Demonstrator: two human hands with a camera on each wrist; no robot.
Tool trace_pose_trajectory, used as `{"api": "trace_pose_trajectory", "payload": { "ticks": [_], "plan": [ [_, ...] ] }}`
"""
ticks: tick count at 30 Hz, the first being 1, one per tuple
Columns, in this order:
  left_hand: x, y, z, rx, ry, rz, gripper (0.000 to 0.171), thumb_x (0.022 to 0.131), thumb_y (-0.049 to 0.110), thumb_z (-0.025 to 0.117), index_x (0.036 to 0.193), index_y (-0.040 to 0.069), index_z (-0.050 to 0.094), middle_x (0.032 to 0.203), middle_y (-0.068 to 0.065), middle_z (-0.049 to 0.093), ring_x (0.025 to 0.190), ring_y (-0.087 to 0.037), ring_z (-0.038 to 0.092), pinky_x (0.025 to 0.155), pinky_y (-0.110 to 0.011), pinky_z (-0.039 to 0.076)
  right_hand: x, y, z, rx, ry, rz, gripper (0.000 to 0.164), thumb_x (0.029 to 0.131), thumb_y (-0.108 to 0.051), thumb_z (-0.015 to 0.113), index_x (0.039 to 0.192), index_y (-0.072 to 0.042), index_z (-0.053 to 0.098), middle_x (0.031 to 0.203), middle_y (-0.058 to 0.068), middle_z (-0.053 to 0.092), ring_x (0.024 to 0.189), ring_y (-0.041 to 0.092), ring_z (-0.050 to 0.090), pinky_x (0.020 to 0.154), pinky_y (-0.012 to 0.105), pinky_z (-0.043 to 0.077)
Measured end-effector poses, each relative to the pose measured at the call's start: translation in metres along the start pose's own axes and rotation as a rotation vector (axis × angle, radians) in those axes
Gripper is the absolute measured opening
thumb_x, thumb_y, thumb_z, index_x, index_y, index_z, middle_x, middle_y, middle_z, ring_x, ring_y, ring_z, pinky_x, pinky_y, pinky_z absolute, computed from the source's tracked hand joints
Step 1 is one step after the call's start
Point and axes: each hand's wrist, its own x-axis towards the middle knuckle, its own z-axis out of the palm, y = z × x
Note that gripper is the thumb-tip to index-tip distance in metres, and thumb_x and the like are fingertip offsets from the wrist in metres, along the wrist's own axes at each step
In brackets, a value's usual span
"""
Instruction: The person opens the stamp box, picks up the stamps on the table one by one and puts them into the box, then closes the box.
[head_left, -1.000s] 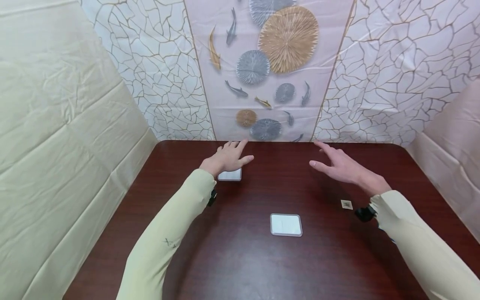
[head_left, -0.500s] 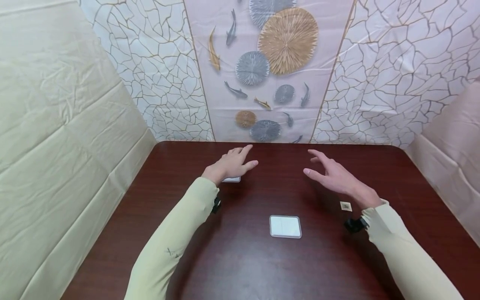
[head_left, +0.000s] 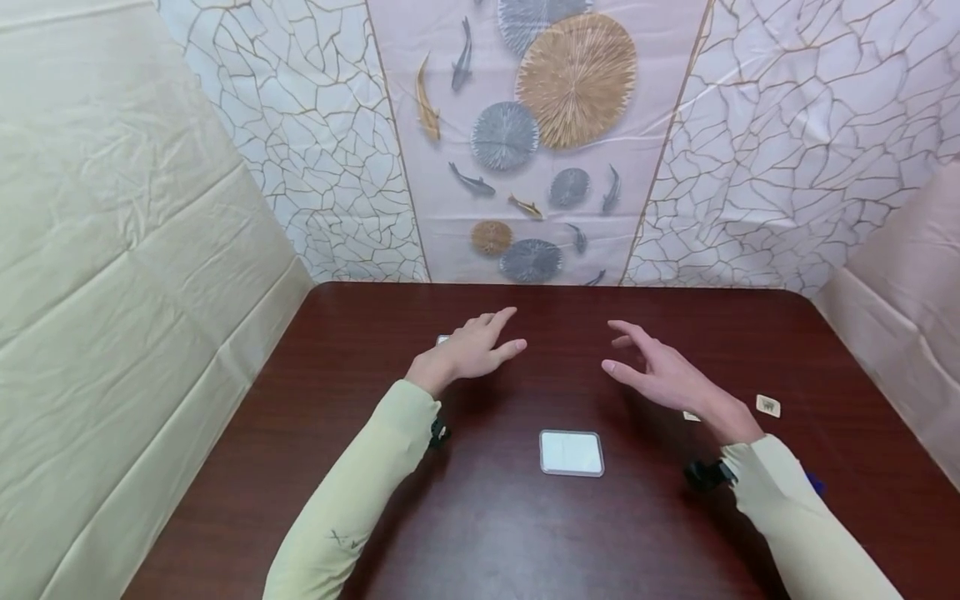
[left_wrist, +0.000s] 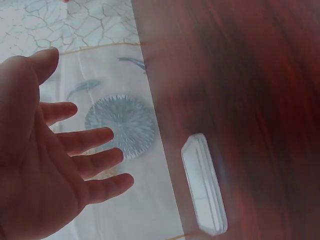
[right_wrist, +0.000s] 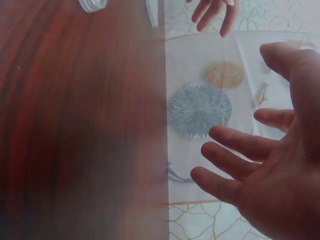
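Observation:
Above the far left of the table, my left hand [head_left: 472, 346] hovers with its fingers spread and holds nothing. Behind it a flat white rectangular case [head_left: 442, 340] is mostly covered; the left wrist view shows a white case [left_wrist: 202, 185] with a clear rim on the tabletop, apart from the fingers. My right hand [head_left: 667, 375] is also in the air, its fingers slightly bent around nothing. A second white case [head_left: 572, 453] lies flat at mid-table, between and nearer than both hands. Under the right wrist a small pale tile [head_left: 692, 416] is partly hidden.
Right of the right wrist lies another small square tile [head_left: 768, 406] with a dark print. Something blue [head_left: 815, 483] shows past the right sleeve, mostly hidden. The dark red table [head_left: 480, 533] ends at a patterned cloth wall [head_left: 352, 167], with pale cloth at both sides.
Both hands have drawn nearer to the body and slightly toward each other. A second tile and a blue thing have come into sight beside the right arm. The mid-table case stays in place.

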Motion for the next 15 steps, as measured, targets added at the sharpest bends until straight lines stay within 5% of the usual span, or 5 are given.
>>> {"api": "trace_pose_trajectory", "payload": {
  "ticks": [8,15],
  "plan": [
    [-0.01,0.01,0.011,-0.026,-0.034,0.062,0.072,0.1,0.058,0.04,0.158,0.023,0.017,0.161,-0.01,0.028,0.149,-0.031,0.027,0.119,-0.047,0.028,-0.007,-0.003,0.01,0.012,-0.009,-0.048,0.071,0.094,-0.051,0.06,0.151,-0.021,0.032,0.133,0.016,0.058,0.088,0.022,0.059,0.075,0.035,0.045],
    [-0.021,0.018,0.019,-0.028,-0.054,0.07,0.07,0.099,0.057,0.042,0.158,0.025,0.019,0.159,-0.009,0.031,0.147,-0.028,0.032,0.117,-0.045,0.031,-0.013,-0.006,0.017,-0.002,-0.024,-0.043,0.069,0.092,-0.05,0.062,0.149,-0.019,0.037,0.129,0.016,0.061,0.102,0.028,0.062,0.081,0.04,0.049]
  ]
}}
